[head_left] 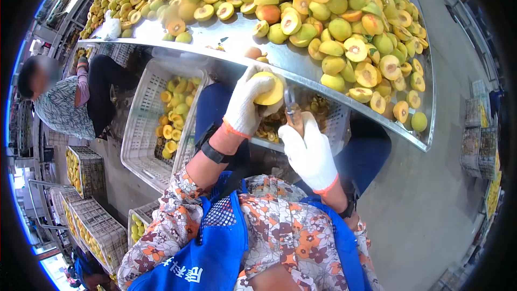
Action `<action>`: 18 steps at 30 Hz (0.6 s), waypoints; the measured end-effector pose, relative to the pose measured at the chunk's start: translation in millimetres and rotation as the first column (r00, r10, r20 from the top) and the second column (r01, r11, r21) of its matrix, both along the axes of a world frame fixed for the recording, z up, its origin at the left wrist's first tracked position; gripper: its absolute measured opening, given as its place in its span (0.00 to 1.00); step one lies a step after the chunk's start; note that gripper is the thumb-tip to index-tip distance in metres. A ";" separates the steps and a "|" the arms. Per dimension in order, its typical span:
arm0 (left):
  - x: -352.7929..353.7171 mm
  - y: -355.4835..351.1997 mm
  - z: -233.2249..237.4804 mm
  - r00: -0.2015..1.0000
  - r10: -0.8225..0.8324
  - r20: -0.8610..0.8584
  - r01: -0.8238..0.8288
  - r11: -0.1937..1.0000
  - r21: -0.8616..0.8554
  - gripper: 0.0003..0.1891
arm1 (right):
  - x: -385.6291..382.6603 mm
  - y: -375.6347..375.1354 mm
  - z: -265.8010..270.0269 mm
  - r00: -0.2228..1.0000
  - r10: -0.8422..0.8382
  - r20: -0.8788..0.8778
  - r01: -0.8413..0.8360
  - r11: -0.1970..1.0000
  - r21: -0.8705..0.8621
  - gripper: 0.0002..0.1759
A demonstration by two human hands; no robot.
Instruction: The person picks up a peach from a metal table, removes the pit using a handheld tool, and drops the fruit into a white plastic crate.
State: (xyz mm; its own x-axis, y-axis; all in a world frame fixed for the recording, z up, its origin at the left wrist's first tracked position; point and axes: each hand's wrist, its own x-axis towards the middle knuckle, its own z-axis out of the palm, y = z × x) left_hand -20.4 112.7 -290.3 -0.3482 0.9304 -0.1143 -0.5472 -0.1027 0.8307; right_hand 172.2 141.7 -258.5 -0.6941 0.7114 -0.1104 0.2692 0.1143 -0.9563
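Observation:
My left hand [245, 101], in a white glove with an orange cuff, is closed around a yellow-green fruit half [269, 89] just below the metal table's front edge. To its right my right hand [309, 148], gloved the same way, grips a pitting tool [292, 111] by its brown handle, with the curved metal end pointing up beside the fruit, apart from it. Beneath both hands is a crate [336, 124] with dark pits and scraps in it. Halved fruit [339, 29] lies heaped on the metal table [215, 40].
A white crate [141, 113] of fruit halves stands left of my knees. Farther left a co-worker [64, 97] sits bent forward. More filled crates [97, 229] stand at the lower left, and stacked crates [478, 151] at the far right. The table's metal rim [355, 109] crosses before me.

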 end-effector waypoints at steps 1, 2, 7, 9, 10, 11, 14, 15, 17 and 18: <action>5.0 -0.7 -1.0 1.000 0.008 0.002 -0.008 1.000 0.016 0.13 | 0.1 -1.9 1.9 0.999 0.033 0.005 -0.033 0.984 0.176 0.13; 10.1 -1.0 -0.8 1.000 0.016 0.004 -0.016 0.999 0.033 0.13 | 0.7 -4.0 6.5 0.999 0.052 -0.007 -0.049 0.971 0.234 0.11; 24.7 -2.9 0.9 0.962 0.116 -0.247 -0.109 0.993 0.041 0.14 | 6.7 -5.5 -20.9 0.987 0.112 0.117 -0.159 0.804 0.572 0.09; 30.1 -6.2 9.1 0.957 0.145 -0.251 -0.143 0.989 0.025 0.12 | 6.9 -6.1 -22.0 0.981 0.112 0.158 -0.189 0.743 0.642 0.08; 31.2 -7.9 12.1 0.958 0.142 -0.250 -0.141 0.990 0.023 0.12 | 6.2 -7.0 -19.5 0.985 0.104 0.135 -0.163 0.804 0.572 0.09; 32.1 -9.7 14.8 0.917 0.160 -0.364 -0.158 0.987 0.037 0.12 | 5.6 -8.7 -17.2 0.989 0.092 0.113 -0.137 0.857 0.496 0.11; 36.9 -13.2 16.6 0.838 0.190 -0.512 -0.201 0.979 0.035 0.12 | 0.7 -15.3 -11.0 0.995 -0.020 0.096 -0.008 0.961 0.277 0.18; 38.9 -14.3 16.7 0.810 0.201 -0.551 -0.230 0.973 0.018 0.12 | 0.9 -16.0 -13.0 0.995 -0.020 0.096 -0.007 0.962 0.274 0.18; 42.3 -16.2 20.5 0.777 0.202 -0.597 -0.239 0.971 0.016 0.12 | 1.5 -17.1 -18.5 0.996 -0.022 0.085 -0.002 0.964 0.268 0.23; 43.7 -16.8 22.1 0.742 0.202 -0.639 -0.249 0.968 0.017 0.12 | 2.3 -17.7 -17.8 0.996 -0.024 0.085 0.000 0.964 0.264 0.23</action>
